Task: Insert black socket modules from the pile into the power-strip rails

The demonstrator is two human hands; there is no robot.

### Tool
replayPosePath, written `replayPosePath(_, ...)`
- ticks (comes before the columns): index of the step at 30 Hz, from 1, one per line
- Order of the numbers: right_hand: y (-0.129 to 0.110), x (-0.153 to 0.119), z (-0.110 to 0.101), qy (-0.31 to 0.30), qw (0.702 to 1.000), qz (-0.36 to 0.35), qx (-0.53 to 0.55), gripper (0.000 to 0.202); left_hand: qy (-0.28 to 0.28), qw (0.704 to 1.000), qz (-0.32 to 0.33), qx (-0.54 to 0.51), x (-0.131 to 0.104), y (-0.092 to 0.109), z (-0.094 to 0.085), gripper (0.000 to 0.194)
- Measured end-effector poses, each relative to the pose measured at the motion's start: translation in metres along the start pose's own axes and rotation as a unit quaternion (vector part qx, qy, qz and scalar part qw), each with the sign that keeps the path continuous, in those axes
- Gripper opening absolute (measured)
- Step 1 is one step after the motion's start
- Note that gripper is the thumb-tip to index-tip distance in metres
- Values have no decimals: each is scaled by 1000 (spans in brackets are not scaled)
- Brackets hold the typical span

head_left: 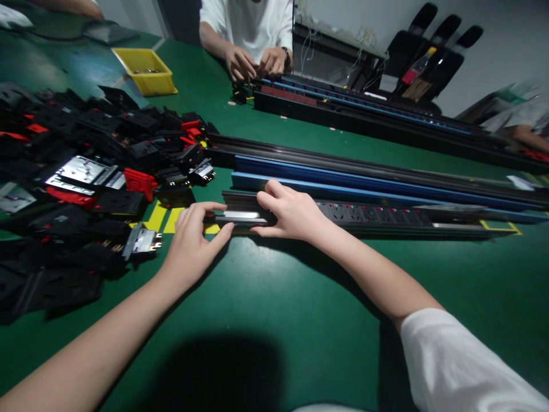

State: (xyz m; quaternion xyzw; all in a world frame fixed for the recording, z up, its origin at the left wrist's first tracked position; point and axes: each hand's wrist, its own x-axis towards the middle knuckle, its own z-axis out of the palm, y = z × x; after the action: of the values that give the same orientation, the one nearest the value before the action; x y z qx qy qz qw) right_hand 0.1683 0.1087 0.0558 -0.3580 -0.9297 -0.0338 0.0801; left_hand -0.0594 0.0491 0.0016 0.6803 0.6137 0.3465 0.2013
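Note:
A long black rail (454, 228) lies across the green table, with a row of black socket modules (369, 214) set in its channel. My left hand (193, 237) is at the rail's left end, thumb and fingers apart on either side of a dark piece (242, 217) with a bright, shiny strip. Over the rail, just right of that strip, my right hand (291, 212) has its fingers curled and thumb at the front edge. What lies under its palm is hidden. Blue rails (343, 187) lie parallel behind.
Black and red modules (86, 171) are heaped on the left. A yellow bin (150, 73) stands behind them. Across the green table (274, 297), a person's hands (257, 62) work at another long black rail (364, 123). Another arm shows at the far right.

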Motion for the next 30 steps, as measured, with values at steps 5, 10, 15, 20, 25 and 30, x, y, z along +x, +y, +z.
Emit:
replayPosePath(5,-1,1,1,-4,1000,14,-4,49,4,1000,9,3,0,2,-1,36)
replayPosePath(10,-2,0,3,3,999,41,-27,55,52,998,26,-6,1,-2,-3,30)
replayPosePath(15,-2,0,4,11,998,50,-35,55,119,992,-37,-35,2,-11,0,42)
replayPosePath(20,-3,-1,2,-5,998,31,-57,54,154,986,-56,-19,4,-17,6,50)
replayPosePath(25,-4,-2,4,-19,996,9,-83,57,161,987,-14,-2,4,-15,5,42)
replayPosePath(30,-4,-2,5,-27,995,-1,-92,56,136,990,15,-18,6,-12,5,24)
